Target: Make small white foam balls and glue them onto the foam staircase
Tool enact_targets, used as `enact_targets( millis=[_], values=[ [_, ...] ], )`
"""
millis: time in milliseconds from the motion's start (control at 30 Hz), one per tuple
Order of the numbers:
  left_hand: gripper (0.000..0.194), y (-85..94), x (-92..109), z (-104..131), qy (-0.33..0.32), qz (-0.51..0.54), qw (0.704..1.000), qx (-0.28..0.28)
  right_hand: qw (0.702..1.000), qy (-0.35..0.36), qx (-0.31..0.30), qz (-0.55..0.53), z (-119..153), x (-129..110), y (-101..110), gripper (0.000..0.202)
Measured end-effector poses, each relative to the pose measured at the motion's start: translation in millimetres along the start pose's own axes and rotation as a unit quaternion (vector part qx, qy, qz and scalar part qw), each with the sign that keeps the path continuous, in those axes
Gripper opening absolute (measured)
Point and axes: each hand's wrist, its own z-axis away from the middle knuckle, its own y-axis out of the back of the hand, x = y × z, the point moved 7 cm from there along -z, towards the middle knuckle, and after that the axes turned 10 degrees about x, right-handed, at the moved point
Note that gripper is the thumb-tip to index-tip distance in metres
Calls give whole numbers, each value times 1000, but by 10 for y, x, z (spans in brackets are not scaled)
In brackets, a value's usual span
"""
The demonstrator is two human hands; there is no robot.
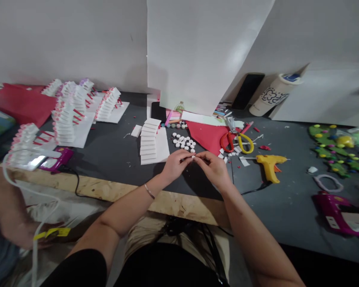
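Note:
My left hand [177, 164] and my right hand [214, 169] meet over the front of the dark table, both closed in a pinch. Between the fingertips is a small white piece [193, 157], too small to make out exactly. Just beyond the fingers lies a group of small white discs [182, 142]. Left of them, a stepped row of white blocks [148, 141] rests on a white card [164, 148]. Red sheet material [205, 135] spreads behind my right hand, with scissors [233, 137] with red and yellow handles at its right end.
A yellow glue gun [269, 165] lies to the right, its cord running forward. Farther right are a purple device [341, 215] and green decorated pieces [332, 149]. At the back stand a white tumbler [269, 97] and a phone [249, 91]. Several stepped white models [64, 119] and another person's arm [8, 207] are left.

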Motion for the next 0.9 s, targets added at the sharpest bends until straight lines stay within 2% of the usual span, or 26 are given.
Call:
enact_targets(
  millis=[100,267,500,700,900],
  values=[
    [21,18,-6,0,4,5,1000,20,1000,1,1,-9,-1,-4,-2,27],
    [29,-11,-88,21,70,82,994,15,998,33,1,58,-6,-43,41,22],
    [28,6,-103,7,95,102,990,27,977,149,11,154,19,-121,53,23],
    [26,10,-125,1,122,94,988,30,969,198,17,146,58,-162,9,25],
    [30,-26,-140,-15,171,161,972,-17,976,191,-1,106,48,-160,-3,25]
  ],
)
